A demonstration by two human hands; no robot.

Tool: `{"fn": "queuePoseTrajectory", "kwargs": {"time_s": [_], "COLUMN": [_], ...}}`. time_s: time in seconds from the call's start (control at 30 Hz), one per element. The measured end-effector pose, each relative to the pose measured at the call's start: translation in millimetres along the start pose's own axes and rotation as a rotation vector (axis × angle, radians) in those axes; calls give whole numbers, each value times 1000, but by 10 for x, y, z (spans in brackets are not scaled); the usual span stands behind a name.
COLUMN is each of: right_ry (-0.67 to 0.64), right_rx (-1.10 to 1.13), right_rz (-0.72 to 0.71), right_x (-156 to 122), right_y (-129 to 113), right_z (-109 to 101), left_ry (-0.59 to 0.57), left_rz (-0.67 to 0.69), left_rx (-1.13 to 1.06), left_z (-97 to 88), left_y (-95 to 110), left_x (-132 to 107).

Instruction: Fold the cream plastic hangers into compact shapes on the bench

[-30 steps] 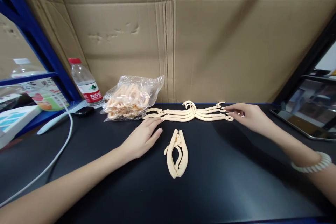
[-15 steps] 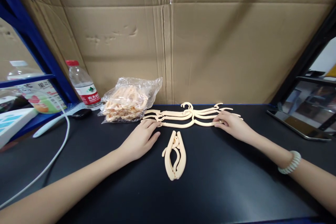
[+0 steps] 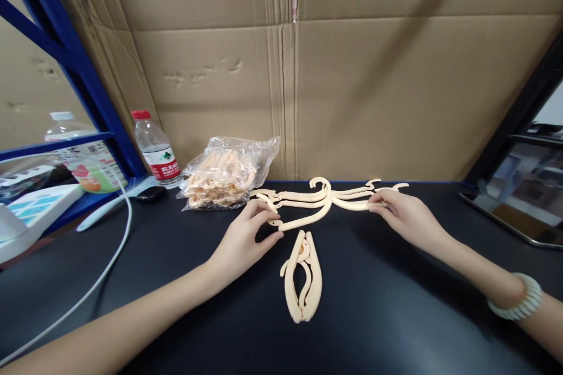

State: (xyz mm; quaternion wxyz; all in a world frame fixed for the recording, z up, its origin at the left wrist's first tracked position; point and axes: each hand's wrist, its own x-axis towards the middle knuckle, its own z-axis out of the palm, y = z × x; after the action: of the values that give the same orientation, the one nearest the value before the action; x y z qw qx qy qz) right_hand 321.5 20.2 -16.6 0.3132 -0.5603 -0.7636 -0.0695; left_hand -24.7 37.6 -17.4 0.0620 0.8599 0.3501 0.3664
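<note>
1. One folded hanger lies nearest on the black table, the only one collapsed.
2. Just behind it, the left hand pinches one end of an open hanger between thumb and fingers. The right hand curls closed on the other end.
3. Beyond, a stack of spread hangers lies unfolded.
4. Farthest, a clear bag holding more sits against the cardboard.

Spread hangers lie crosswise on table, before cardboard wall; folded hanger lies in front of them, nearer the person. Left hand at their left end, right hand at their right end. Bag of hangers just left of them, bottle left of the bag, tablet far right.
</note>
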Motion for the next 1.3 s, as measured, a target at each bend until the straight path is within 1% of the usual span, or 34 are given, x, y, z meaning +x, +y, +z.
{"fn": "queuePoseTrajectory", "kwargs": {"time_s": [0.17, 0.27, 0.33, 0.43, 0.53, 0.63, 0.83, 0.93, 1.03, 1.13, 1.3], "right_ry": [58, 105, 139, 188, 247, 301, 370, 389, 403, 403, 353], "right_rx": [9, -29, -82, -170, -264, -325, -440, -525, -587, -514, -258], "right_rz": [28, 27, 18, -13, -51, -84, -161, -187, -179, -168, -135], "right_x": [-28, -63, -93, -140, -175, -190, -194, -196, -185, -158, -118], "right_y": [-111, -202, -264, -340, -384, -402, -449, -481, -479, -443, -411], "right_z": [-15, -7, 4, 23, 32, 28, 1, -20, -42, -57, -52], "left_ry": [108, 133, 145, 170, 181, 169, 188, 217, 261, 271, 271], "left_rz": [18, 16, -21, -112, -179, -199, -182, -226, -250, -236, -211], "left_rx": [-105, -193, -305, -464, -567, -571, -477, -508, -548, -562, -581], "left_z": [-55, -65, -52, -23, -12, -15, -26, -39, -56, -67, -68], "left_y": [141, 213, 235, 234, 219, 214, 235, 254, 266, 258, 231], "left_x": [-3, -14, -29, -53, -64, -62, -58, -60, -58, -51, -40]}}
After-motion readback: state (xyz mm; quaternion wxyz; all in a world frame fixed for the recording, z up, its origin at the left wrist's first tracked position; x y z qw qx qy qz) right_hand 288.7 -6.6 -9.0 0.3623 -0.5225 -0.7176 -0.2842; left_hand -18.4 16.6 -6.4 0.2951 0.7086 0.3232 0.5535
